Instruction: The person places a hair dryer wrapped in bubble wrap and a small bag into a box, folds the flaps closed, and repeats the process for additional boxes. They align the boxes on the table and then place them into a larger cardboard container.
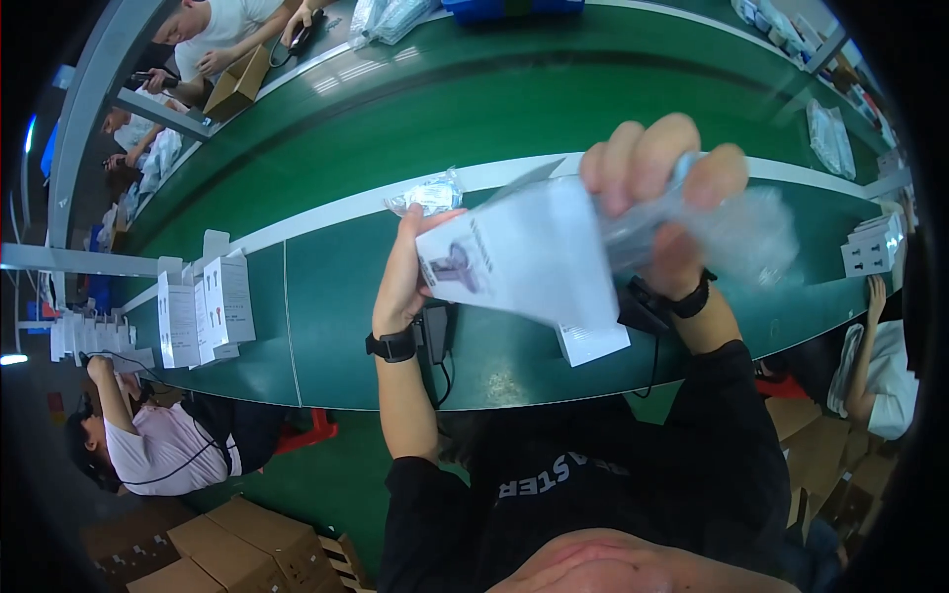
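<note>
While gripping a white box (534, 257) by its left end with the left hand (400, 267), also clutches a crumpled clear plastic bag (756, 237) in the right hand (657, 158), raised by the box's other end. Spreads the left fingers only as far as the box's thickness demands, partly hidden behind it. Bends the right fingers closely round the bag, leaving hardly any gap; too blurred to tell whether also touching the box.

Wears a black wristband (395, 344) just below the left fingers. Has a clear plastic packet (435, 192) lying just beyond the left fingertips, and a black corded device (438, 334) below them, near the wrist. Has a white carton (596, 343) below and between both sets of fingers, partly covered, on the green tabletop (341, 316).

Well to the left of the left fingers, has upright white packages (205, 311) with raised flaps, then a seated co-worker (163, 450) in a pale shirt. Well to the right of the right fingers, has stacked small boxes (870, 247). Ahead of both hands, faces a green belt (455, 119).
</note>
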Demonstrator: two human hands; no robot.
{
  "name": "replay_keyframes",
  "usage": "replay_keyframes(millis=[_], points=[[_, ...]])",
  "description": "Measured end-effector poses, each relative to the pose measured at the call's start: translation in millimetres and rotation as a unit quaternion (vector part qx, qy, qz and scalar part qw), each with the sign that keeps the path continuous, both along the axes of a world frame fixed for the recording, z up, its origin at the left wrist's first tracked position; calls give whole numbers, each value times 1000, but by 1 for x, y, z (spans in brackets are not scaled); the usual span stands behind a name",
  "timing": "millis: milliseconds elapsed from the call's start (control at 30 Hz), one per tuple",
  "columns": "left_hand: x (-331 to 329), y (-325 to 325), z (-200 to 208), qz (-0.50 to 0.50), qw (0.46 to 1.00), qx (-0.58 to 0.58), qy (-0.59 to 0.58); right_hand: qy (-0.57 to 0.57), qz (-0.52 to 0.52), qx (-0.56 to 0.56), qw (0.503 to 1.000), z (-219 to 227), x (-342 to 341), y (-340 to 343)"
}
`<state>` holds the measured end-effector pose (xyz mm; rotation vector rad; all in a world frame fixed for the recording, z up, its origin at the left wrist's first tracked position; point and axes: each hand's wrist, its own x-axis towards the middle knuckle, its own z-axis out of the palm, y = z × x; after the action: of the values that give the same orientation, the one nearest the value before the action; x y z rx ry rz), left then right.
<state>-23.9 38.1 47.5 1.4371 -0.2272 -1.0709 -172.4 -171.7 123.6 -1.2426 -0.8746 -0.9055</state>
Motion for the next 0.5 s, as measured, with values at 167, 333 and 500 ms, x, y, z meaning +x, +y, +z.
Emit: replay_keyframes(millis=[167, 333, 500], points=[[-18, -12, 2, 75, 997, 1, 5, 126, -196, -243, 942, 17, -4, 8], [13, 0, -36, 66, 990, -73, 97, 60, -357, -374, 854, 17, 0, -4], [2, 0, -39, 14, 986, -110, 123, 46, -393, -316, 863, -9, 9, 12]])
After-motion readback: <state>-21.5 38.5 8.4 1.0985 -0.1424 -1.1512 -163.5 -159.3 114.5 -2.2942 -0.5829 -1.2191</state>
